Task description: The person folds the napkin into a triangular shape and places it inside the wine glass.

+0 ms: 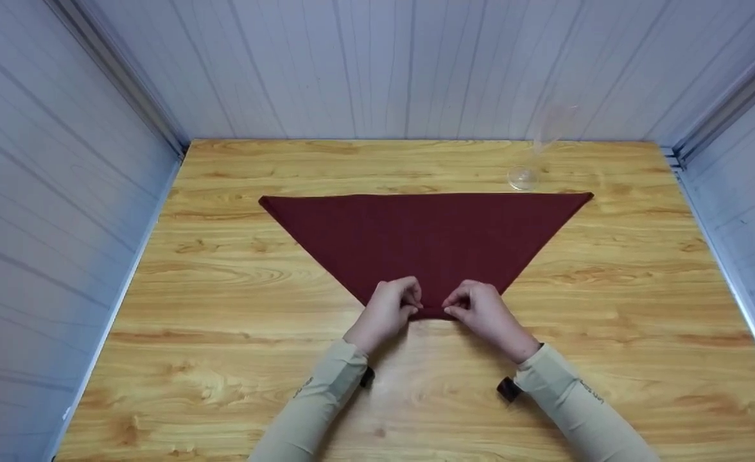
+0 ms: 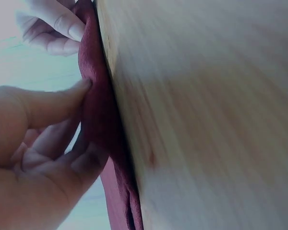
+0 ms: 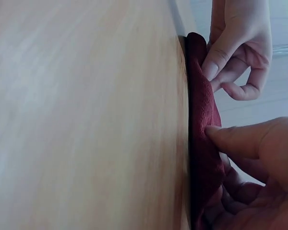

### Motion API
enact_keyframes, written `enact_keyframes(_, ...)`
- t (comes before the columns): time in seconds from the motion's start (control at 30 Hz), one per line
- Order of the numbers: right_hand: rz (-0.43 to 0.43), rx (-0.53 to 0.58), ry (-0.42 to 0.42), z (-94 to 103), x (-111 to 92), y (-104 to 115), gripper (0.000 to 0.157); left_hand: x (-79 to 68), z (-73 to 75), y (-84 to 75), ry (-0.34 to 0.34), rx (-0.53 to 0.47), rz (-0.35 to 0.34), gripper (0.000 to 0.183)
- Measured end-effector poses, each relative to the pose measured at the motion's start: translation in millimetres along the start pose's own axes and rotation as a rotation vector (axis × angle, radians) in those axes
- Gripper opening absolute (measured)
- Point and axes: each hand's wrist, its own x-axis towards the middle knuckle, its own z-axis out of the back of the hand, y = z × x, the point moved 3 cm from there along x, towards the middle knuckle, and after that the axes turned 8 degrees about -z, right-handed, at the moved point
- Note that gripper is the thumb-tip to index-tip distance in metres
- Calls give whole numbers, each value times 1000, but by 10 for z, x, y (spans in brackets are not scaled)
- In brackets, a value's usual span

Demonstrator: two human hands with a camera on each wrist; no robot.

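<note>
A dark red cloth lies on the wooden table, its long straight edge at the back and its sides narrowing to a short, folded near edge. My left hand pinches that folded edge at its left end. At the right end my right hand pinches the same edge, thumb on the near side. In the left wrist view the cloth's rolled edge bulges between the thumb and fingers. The right wrist view shows the fold low along the tabletop, with fingertips partly hidden behind it.
A clear stemmed glass stands behind the cloth, right of centre, close to its back edge. Pale panel walls enclose the wooden table at the back and both sides. Dark wrist devices sit under the sleeves.
</note>
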Motion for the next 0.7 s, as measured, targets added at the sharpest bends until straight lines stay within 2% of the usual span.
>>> enact_keyframes(0.17, 4, 5, -27, 5, 12, -3, 10, 56, 4, -69, -50, 56, -50, 26)
enact_keyframes(0.27, 5, 13, -24, 4, 16, -3, 11, 67, 4, -97, -45, 14, -76, 27)
enact_keyframes(0.47, 6, 11, -20, -6, 34, -5, 10, 33, 14, -70, 20, -113, -23, 24)
enact_keyframes(0.57, 25, 11, -23, -5, 29, -1, 10, 15, 10, -41, 40, -125, -13, 24)
enact_keyframes(0.7, 105, 30, -41, 23, -14, 65, 12, -11, -1, -3, 54, -116, -5, 25)
